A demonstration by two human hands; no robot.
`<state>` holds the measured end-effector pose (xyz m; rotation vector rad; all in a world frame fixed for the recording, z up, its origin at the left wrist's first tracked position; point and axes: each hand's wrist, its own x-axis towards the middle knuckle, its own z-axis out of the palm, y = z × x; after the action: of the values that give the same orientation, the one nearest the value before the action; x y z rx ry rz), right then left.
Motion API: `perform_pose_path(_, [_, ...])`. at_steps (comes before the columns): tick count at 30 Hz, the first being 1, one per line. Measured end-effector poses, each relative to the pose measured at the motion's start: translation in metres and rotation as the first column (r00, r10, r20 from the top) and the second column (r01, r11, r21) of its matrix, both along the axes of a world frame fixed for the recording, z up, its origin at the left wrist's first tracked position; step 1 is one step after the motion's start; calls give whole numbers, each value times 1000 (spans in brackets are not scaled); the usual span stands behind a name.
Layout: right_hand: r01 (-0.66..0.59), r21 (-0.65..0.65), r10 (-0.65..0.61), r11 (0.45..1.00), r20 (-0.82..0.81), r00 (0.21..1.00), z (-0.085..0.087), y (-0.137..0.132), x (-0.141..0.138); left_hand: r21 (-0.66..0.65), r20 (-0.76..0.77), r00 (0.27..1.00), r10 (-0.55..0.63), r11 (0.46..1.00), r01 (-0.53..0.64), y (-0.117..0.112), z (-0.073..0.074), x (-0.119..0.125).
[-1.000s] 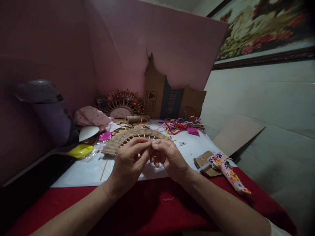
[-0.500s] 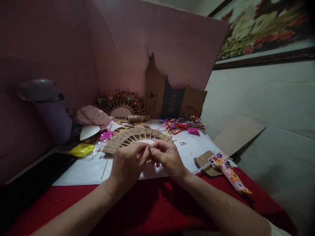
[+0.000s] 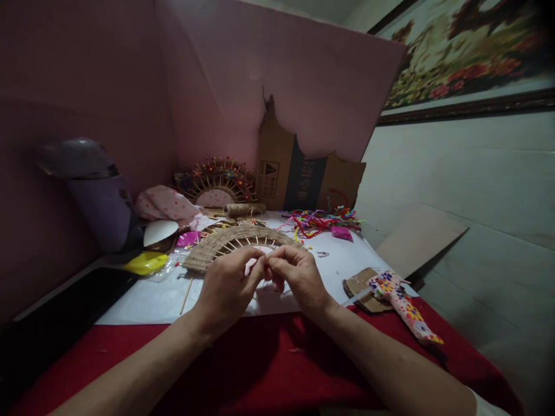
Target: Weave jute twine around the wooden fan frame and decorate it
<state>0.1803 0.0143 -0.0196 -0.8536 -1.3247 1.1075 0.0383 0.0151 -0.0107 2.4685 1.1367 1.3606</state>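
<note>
My left hand (image 3: 233, 283) and my right hand (image 3: 299, 276) meet fingertip to fingertip, both pinched closed. Whatever lies between the fingers is too small to make out. Just behind them a half-round woven twine fan (image 3: 217, 247) with thin stick ribs rests on white paper (image 3: 134, 306); my hands hide part of its pale, dotted centre. A thin wooden stick (image 3: 186, 296) lies left of my left hand. Off to the right of my right hand is a small bent piece (image 3: 322, 254) on the paper.
A finished-looking fan (image 3: 215, 198) with coloured bead tips stands at the back, beside torn cardboard (image 3: 277, 167). Coloured pipe cleaners (image 3: 321, 222) lie in a heap. A purple container (image 3: 102, 202) is at left, a yellow packet (image 3: 146, 263) near it, a flowered cloth roll (image 3: 407, 309) at right.
My hands stay together in nearly the same place, with only slight finger movement. The whole view has shifted a little.
</note>
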Motion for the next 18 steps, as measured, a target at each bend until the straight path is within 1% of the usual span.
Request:
perform_pose_path(3, [9, -7, -9, 1000, -34, 999, 1, -1, 2, -22, 38, 996, -86, 996, 87, 0, 2, -1])
perform_pose_path(5, [31, 26, -31, 999, -2, 1000, 2, -2, 3, 6, 96, 991, -98, 995, 98, 1, 1, -2])
perform_pose_path(7, [134, 103, -139, 986, 46, 989, 3, -2, 4, 18, 164, 983, -79, 997, 77, 4, -1, -2])
perform_pose_path(9, [256, 199, -277, 946, 85, 957, 4, -2, 4, 7, 203, 978, -54, 999, 54, 7, -3, -3])
perform_pose_path(10, [282, 245, -316, 928, 111, 942, 4, -2, 5, -3, 210, 977, -50, 999, 51, 8, -3, -3])
perform_pose_path(11, [276, 290, -327, 917, 146, 934, 4, -1, 6, -17, 217, 975, -52, 998, 57, 8, -4, -3])
perform_pose_path(12, [247, 329, -318, 911, 182, 930, 4, -1, 6, -42, 232, 971, -57, 997, 68, 8, -4, -3])
perform_pose_path(14, [189, 378, -286, 906, 222, 932, 3, 1, 8, -139, 293, 954, -66, 984, 111, 8, -4, -3])
perform_pose_path(16, [185, 365, -269, 912, 193, 944, 2, 1, 9, -255, 374, 925, -65, 952, 170, 8, -3, -3])
perform_pose_path(18, [196, 310, -252, 930, 152, 956, 1, 1, 9, -330, 435, 899, -55, 919, 216, 9, -2, -3])
